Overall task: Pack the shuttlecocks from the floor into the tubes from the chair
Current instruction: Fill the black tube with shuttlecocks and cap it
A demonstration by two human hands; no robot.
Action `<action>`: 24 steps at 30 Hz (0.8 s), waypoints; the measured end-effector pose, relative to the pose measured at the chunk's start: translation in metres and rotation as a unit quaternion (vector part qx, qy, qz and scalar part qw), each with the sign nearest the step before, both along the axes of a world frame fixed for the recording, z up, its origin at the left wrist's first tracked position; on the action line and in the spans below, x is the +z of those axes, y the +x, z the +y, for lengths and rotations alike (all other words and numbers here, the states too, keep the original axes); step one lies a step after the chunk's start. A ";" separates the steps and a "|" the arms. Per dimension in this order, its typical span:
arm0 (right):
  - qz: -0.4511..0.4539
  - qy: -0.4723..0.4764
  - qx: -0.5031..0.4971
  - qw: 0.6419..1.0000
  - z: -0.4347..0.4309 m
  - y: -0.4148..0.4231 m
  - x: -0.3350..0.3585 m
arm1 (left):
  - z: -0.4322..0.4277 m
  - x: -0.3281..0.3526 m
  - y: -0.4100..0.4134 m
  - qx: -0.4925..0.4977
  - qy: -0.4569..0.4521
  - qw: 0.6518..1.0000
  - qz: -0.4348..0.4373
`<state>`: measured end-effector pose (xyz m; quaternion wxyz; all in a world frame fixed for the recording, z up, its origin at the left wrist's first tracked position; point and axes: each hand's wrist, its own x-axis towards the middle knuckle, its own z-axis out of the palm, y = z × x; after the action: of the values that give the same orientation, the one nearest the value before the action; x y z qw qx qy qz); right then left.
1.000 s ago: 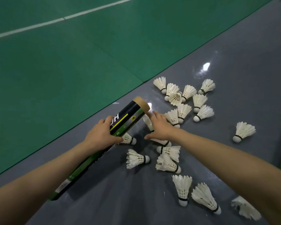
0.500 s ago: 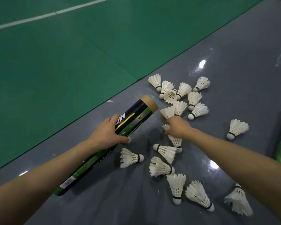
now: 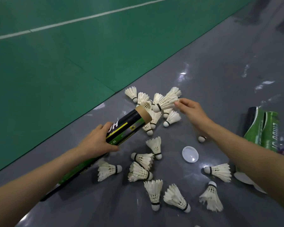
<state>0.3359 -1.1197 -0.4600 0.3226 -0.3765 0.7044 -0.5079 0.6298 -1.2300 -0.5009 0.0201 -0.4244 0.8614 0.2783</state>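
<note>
Left hand [image 3: 95, 141]: fingers and thumb wrapped round the black-and-green cardboard tube [image 3: 126, 126], gripping a little below its open, brown-rimmed mouth. The tube slants from lower left up toward frame centre, mouth raised off the glossy grey floor [image 3: 211, 82]. Its lower end runs under my forearm; I can't tell whether it touches the floor.

Right hand [image 3: 192, 110], right of centre: thumb and fingertips pinch the feather tips of the white feather shuttlecock [image 3: 166, 99], held in the air. Cork end points down-left, just beside the tube mouth, not inside it. It looks long for one piece and may be several nested; cannot tell.

Loose white shuttlecocks [image 3: 139, 173] are scattered on the floor. There is a tight cluster behind the tube mouth at centre, with more spread across lower centre and lower right, on their sides at all angles. One cork shows just beside my right forearm, its feathers hidden.

Round white plastic lid [image 3: 190, 154]: flat on the floor between my forearms, apart from the shuttlecocks.

Right edge: two green tubes with white lettering [image 3: 261, 131], side by side, partly behind my right forearm.

Upper left: green court mat [image 3: 56, 63] with a white line [image 3: 97, 15], meeting the grey floor along a diagonal edge.
</note>
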 end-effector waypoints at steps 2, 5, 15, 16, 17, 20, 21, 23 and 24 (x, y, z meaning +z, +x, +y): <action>-0.013 -0.021 0.004 1.000 0.004 -0.003 0.009 | 0.000 0.004 -0.003 -0.007 -0.020 1.000 0.015; -0.020 -0.051 0.013 0.998 0.009 -0.004 0.017 | 0.004 0.010 -0.009 -0.015 -0.048 0.997 0.053; -0.026 -0.046 0.112 0.992 0.012 0.036 0.028 | 0.015 0.016 -0.021 -0.045 -0.093 0.987 0.119; -0.043 -0.021 0.115 0.992 0.010 0.039 0.031 | 0.015 0.017 -0.022 -0.044 -0.091 0.987 0.124; -0.054 0.007 0.124 0.991 0.009 0.040 0.035 | 0.016 0.017 -0.022 -0.044 -0.091 0.987 0.128; -0.054 0.102 0.222 0.968 0.007 0.037 0.043 | 0.016 0.019 -0.020 -0.054 -0.116 0.986 0.110; -0.057 0.127 0.250 0.958 0.008 0.035 0.046 | 0.016 0.019 -0.018 -0.063 -0.132 0.984 0.098; -0.070 0.160 0.283 0.943 0.010 0.032 0.051 | 0.016 0.018 -0.014 -0.082 -0.160 0.980 0.083; -0.082 0.174 0.300 0.935 0.010 0.033 0.052 | 0.016 0.017 -0.012 -0.088 -0.166 0.979 0.080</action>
<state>0.3687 -1.1095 -0.4078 0.5766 -0.4654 0.6073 -0.2866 0.6173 -1.2138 -0.4836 -0.0955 -0.3209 0.9284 0.1613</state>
